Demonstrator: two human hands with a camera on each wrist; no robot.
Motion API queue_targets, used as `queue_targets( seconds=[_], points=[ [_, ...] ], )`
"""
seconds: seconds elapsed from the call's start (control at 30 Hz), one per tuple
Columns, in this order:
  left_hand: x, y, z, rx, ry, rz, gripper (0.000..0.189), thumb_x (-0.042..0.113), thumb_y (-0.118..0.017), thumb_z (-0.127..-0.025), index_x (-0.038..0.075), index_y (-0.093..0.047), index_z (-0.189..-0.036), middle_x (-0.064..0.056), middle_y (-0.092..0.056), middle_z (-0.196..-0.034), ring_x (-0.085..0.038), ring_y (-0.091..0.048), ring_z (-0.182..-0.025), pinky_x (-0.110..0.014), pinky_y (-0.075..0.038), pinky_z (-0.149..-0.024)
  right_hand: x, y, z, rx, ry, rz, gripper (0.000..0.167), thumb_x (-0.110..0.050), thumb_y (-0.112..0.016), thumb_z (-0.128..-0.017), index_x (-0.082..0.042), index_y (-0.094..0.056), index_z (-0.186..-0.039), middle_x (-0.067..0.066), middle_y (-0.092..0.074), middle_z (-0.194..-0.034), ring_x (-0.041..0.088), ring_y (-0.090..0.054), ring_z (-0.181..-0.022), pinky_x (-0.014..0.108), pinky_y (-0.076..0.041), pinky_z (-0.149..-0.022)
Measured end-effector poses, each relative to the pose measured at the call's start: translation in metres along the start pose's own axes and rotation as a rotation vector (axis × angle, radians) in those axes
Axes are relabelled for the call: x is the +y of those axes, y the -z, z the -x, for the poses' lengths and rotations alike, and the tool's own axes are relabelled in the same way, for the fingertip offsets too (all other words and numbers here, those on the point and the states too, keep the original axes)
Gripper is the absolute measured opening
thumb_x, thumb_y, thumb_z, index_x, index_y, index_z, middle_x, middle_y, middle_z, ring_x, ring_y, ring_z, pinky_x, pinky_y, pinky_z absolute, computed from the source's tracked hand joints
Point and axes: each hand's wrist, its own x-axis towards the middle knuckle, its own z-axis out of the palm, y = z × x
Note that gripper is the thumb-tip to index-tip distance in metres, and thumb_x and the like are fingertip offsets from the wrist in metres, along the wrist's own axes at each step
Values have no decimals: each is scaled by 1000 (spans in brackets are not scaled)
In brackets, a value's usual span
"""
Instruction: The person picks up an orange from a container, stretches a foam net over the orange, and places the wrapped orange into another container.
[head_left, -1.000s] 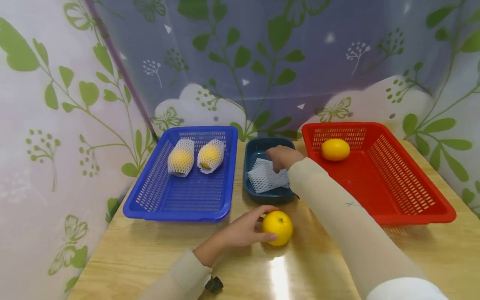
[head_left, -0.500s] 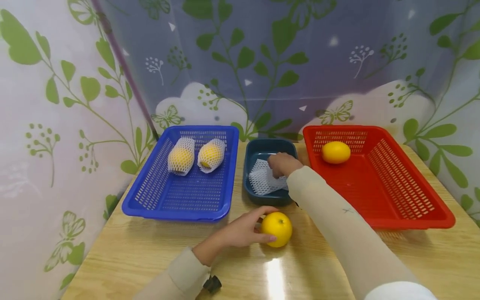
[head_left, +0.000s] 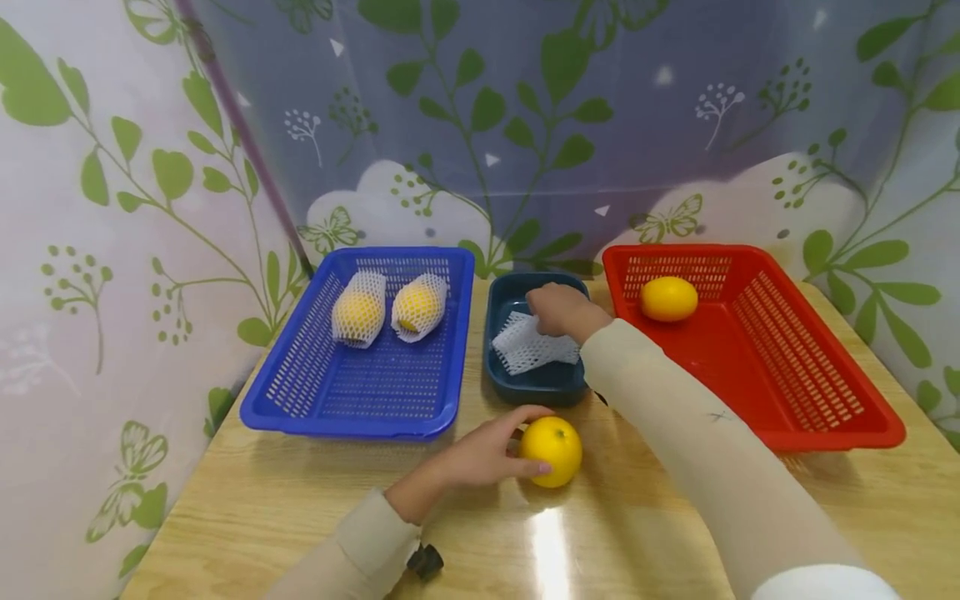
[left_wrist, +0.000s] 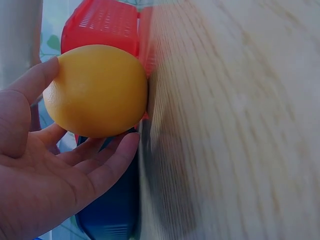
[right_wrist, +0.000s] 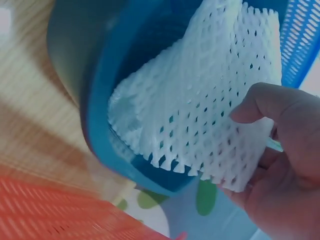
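Observation:
On the wooden table my left hand (head_left: 483, 452) holds a round yellow-orange fruit (head_left: 551, 452), probably an orange, thumb on its near side and fingers round its far side. In the left wrist view the orange (left_wrist: 97, 92) rests on the tabletop. My right hand (head_left: 562, 310) reaches into a small dark teal box (head_left: 536, 390). There it pinches a white foam net sleeve (right_wrist: 200, 100), thumb in front and fingers behind, as the right wrist view shows. More white foam netting (head_left: 513, 342) lies in the box; whether it is a separate sleeve I cannot tell.
A blue basket (head_left: 352, 427) at the left contains two net-wrapped yellow fruits (head_left: 360, 317). At the right a red basket (head_left: 757, 358) contains one bare yellow fruit (head_left: 669, 298). The teal box stands between the baskets. A patterned curtain (head_left: 480, 108) hangs behind the table.
My right hand has shifted slightly within the box and its fingers have closed on the foam net, which has changed shape. The left hand and the orange have stayed in place.

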Motion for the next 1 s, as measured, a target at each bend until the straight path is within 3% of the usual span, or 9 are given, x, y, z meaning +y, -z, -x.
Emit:
queue_targets(
  seconds=[0.27, 0.57, 1.0],
  points=[
    [-2, 2, -2, -21, -9, 29, 60, 29, -69, -91, 21, -40, -144, 0, -46, -141, -20, -49, -124, -28, -45, -99, 1, 19, 13, 32, 64, -48, 13, -7, -64, -89, -5, -58, -100, 11, -58, -95, 28, -51, -90, 40, -47, -82],
    [-3, 2, -1, -24, -1, 37, 60, 27, -69, -92, 21, -40, -144, -3, -45, -142, -23, -49, -124, -29, -46, -99, -2, 36, 40, 74, 130, -49, 19, -6, -66, -88, -5, -57, -104, 11, -56, -97, 28, -50, -90, 41, -48, -84],
    [2, 3, 0, -1, 5, 35, 55, 31, -58, -98, 12, -38, -145, -3, -44, -145, -22, -44, -129, -38, -40, -106, -9, 45, 84, 191, 232, -89, 26, -3, -67, -86, -6, -57, -110, 10, -60, -98, 26, -51, -82, 35, -51, -70]
  ],
)
